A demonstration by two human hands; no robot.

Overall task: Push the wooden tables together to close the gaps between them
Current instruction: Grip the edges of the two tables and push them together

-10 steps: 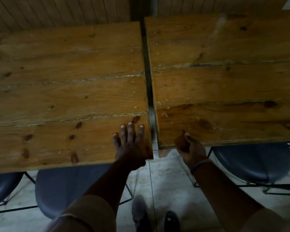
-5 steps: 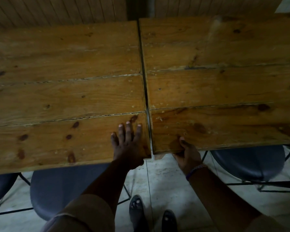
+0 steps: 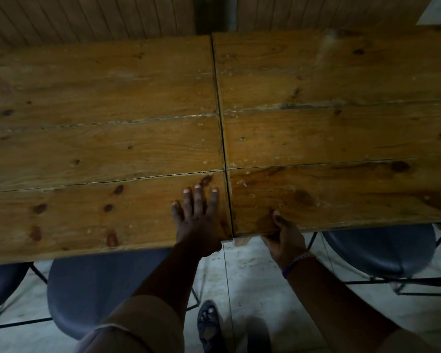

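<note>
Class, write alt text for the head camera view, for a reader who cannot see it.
Two wooden tables, the left table and the right table, stand edge to edge with only a thin dark seam between them. The left hand lies flat on the left table's near corner, while the right hand grips the right table's near edge. Dark chairs sit tucked underneath on a pale tiled floor.

left hand: flat, fingers spread | right hand: curled, thumb up
</note>
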